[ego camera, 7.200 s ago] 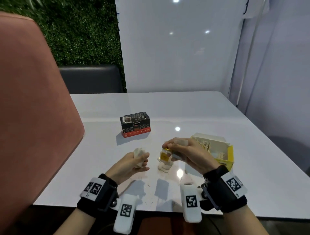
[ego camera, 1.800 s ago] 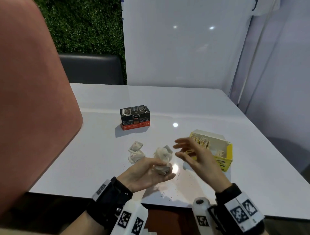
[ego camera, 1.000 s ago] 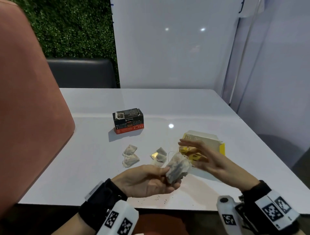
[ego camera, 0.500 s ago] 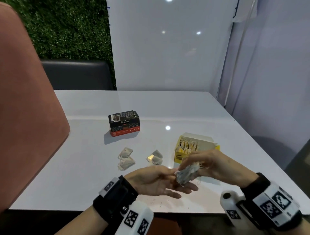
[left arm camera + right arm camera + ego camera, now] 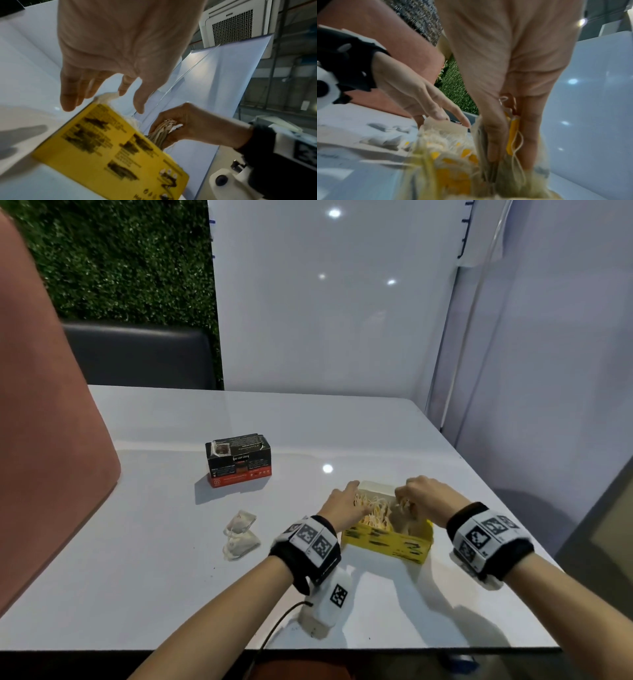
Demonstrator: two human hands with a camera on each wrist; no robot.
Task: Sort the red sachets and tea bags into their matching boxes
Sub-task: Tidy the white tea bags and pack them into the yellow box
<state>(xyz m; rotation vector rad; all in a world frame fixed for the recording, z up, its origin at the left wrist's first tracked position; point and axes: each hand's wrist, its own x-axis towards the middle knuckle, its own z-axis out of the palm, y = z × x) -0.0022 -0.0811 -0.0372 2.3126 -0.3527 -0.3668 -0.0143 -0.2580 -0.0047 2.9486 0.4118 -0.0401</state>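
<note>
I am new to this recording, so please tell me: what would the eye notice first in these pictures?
First, both hands at the open yellow box on the table's near right: the right hand pushes a bunch of tea bags into it, while the left hand rests open at its left edge. Two loose tea bags lie further left, the black and red box behind them.

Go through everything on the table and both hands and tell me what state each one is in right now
Yellow cardboard box: open, packed with tea bags.
Black and red cardboard box: upright; top appears open.
Two white pyramid tea bags: loose on the table, unsorted.
Left hand: fingers straight, resting at the yellow box's left edge.
Right hand: fingers curled round a bunch of tea bags, pushing it into the yellow box.
</note>
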